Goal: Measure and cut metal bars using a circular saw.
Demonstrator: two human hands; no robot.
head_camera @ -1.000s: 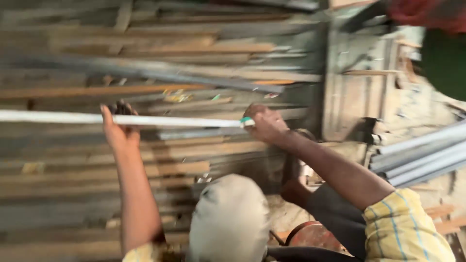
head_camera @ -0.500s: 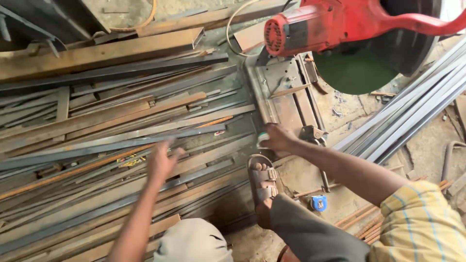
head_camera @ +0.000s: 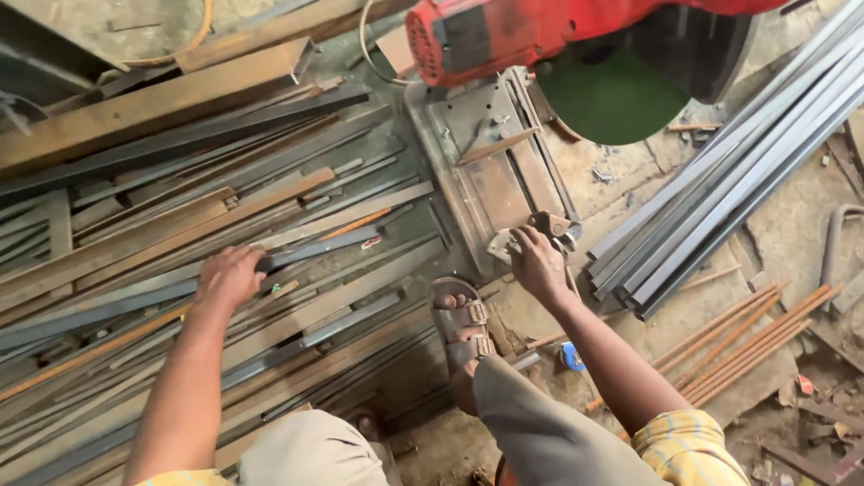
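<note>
- Knees and a sandal (head_camera: 461,326) at the bottom of the view; sandal planted on the ground between the bar pile and the saw base
- Left hand (head_camera: 229,274) palm down on a dark flat bar (head_camera: 315,254) in the pile (head_camera: 135,270), fingers curled over its edge, closed on it
- That bar lies among many flat strips and angle sections, rusty and grey, running left to right across the ground
- Right hand (head_camera: 538,265) at the near end of the saw base (head_camera: 490,171), fingers closed around the vise handle (head_camera: 549,225)
- Thin rusty rods (head_camera: 747,337) on the ground right of the right arm
- Bundle of grey square tubes (head_camera: 720,189) runs diagonally to the upper right, just beside the base
- Farthest: red chop saw (head_camera: 504,36) with its green disc (head_camera: 621,94) raised above the base
</note>
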